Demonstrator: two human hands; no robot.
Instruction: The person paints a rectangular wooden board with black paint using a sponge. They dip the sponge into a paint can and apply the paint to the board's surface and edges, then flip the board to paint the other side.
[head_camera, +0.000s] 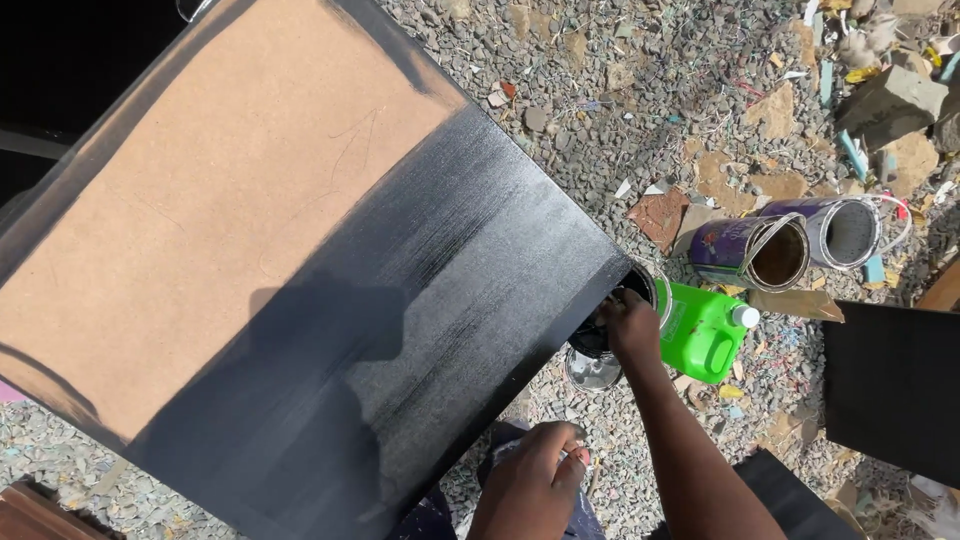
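A large brown board (220, 200) lies tilted in front of me, its near half and edges painted black (460, 290). My right hand (632, 325) reaches past the board's right corner to the mouth of a small open paint can (645, 283) on the gravel. Its fingers are closed on a dark brush handle that is mostly hidden in the can. My left hand (535, 482) rests low on my knee in dark blue cloth, fingers curled with nothing in them.
A round metal lid (592, 372) lies by the can. A green plastic jug (700, 335) stands right of it. Two empty tins (760, 250) (845, 230) lie on their sides beyond. A black panel (890, 390) sits at right. Gravel and rubble surround everything.
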